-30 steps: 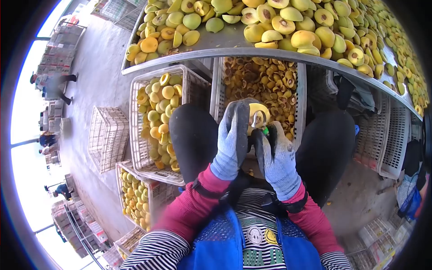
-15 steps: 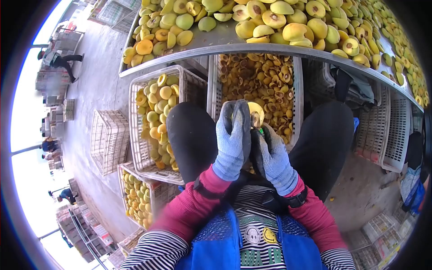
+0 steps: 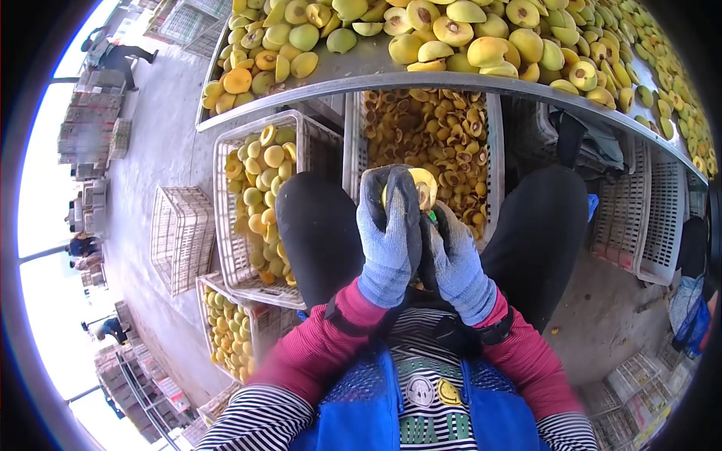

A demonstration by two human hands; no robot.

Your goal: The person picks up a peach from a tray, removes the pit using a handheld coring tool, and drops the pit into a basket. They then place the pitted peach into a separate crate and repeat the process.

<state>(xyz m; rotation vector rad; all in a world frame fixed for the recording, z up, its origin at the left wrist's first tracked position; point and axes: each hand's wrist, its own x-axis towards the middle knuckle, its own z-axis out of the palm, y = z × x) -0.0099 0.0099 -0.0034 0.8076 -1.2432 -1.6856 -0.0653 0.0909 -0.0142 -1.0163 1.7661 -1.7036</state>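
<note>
In front of my knees, my left hand point(image 3: 389, 237), in a blue-grey glove with dark fingers, is closed around a halved yellow peach point(image 3: 426, 186). Its cut face, with a brownish centre, points toward my right side. My right hand point(image 3: 457, 263), gloved alike, is closed just below the peach on a small tool with a green part point(image 3: 432, 216); its working end is hidden at the fruit. Under both hands stands a crate point(image 3: 494, 165) full of cut, brown-centred peach pieces.
A metal table point(image 3: 361, 64) heaped with peach halves spans the top. Left of my knee, a white crate point(image 3: 226, 188) holds yellow-green peaches, with another crate point(image 3: 259, 331) below it. An additional crate point(image 3: 180, 240) stands farther left. People and stacked crates point(image 3: 90, 120) are in the background.
The peach half has turned slightly in my left hand, showing more of its cut face. My right hand has shifted a little at the fruit. A person in the background has moved.
</note>
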